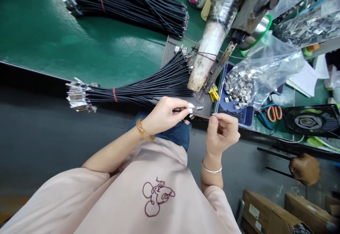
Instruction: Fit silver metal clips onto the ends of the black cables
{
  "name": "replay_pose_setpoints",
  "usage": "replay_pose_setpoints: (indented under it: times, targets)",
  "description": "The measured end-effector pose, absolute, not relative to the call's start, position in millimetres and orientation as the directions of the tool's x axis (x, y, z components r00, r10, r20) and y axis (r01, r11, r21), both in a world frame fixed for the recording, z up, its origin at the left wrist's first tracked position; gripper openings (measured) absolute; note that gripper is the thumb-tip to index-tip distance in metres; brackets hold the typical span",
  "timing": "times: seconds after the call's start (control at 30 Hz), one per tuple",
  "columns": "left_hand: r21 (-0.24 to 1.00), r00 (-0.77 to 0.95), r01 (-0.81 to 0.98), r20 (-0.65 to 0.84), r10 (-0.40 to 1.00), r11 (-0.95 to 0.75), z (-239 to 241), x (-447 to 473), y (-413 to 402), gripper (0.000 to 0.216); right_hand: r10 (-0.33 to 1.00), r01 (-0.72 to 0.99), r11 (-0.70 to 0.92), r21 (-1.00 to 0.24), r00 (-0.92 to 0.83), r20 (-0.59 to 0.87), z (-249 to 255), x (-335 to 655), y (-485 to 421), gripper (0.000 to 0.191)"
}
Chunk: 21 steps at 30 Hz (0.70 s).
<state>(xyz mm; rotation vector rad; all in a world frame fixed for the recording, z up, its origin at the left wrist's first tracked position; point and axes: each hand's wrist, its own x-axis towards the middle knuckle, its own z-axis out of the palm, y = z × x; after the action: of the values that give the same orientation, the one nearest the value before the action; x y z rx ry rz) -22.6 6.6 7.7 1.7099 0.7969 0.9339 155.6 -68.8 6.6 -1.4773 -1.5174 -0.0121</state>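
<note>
My left hand (166, 113) pinches a thin black cable (176, 110) near its end, with white covering on the thumb and fingertip. A small silvery metal connector (199, 108) is at the tip of that cable, below the soldering iron (220, 66). To its right my right hand (221, 131) is closed in a pinch by the tray edge; whatever it holds is too small to make out. A bundle of black cables (148, 85), tied with a red band, lies behind my left hand with metal connectors at its left end.
Another tied cable bundle (138, 4) lies at the back of the green table (106, 53). A blue tray (248, 115) holds loose metal connectors, partly under a plastic bag (276, 67). Orange-handled pliers (274, 113) and a black fan (309, 121) are at the right. A yellow clip (214, 93) sits beside the tray.
</note>
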Motion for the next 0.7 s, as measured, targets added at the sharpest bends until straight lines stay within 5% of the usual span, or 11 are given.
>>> replay_pose_setpoints:
  times: [0.23, 0.33, 0.5, 0.6, 0.7]
  targets:
    - [0.959, 0.572, 0.097, 0.164, 0.803, -0.265, 8, -25, 13, 0.021, 0.757, 0.889, 0.400, -0.222, -0.184, 0.628, 0, 152, -54, 0.009]
    - [0.956, 0.578, 0.100, 0.170, 0.798, -0.277, 7, -26, 13, 0.017, 0.797, 0.863, 0.389, -0.322, -0.139, 0.588, 0, 147, -55, 0.003]
    - [0.984, 0.623, 0.018, 0.128, 0.771, -0.178, 8, -29, 15, 0.015, 0.924, 0.654, 0.210, -0.727, 0.111, 0.367, 12, 160, -69, 0.014]
    - [0.990, 0.636, -0.008, 0.116, 0.763, -0.143, 10, -28, 15, 0.014, 0.829, 0.668, 0.087, -0.739, 0.363, 0.425, 20, 200, -69, 0.017]
    - [0.978, 0.647, 0.019, 0.146, 0.748, -0.208, 10, -25, 15, 0.012, 0.840, 0.817, -0.035, -0.576, 0.336, 0.426, 25, 251, -58, 0.019]
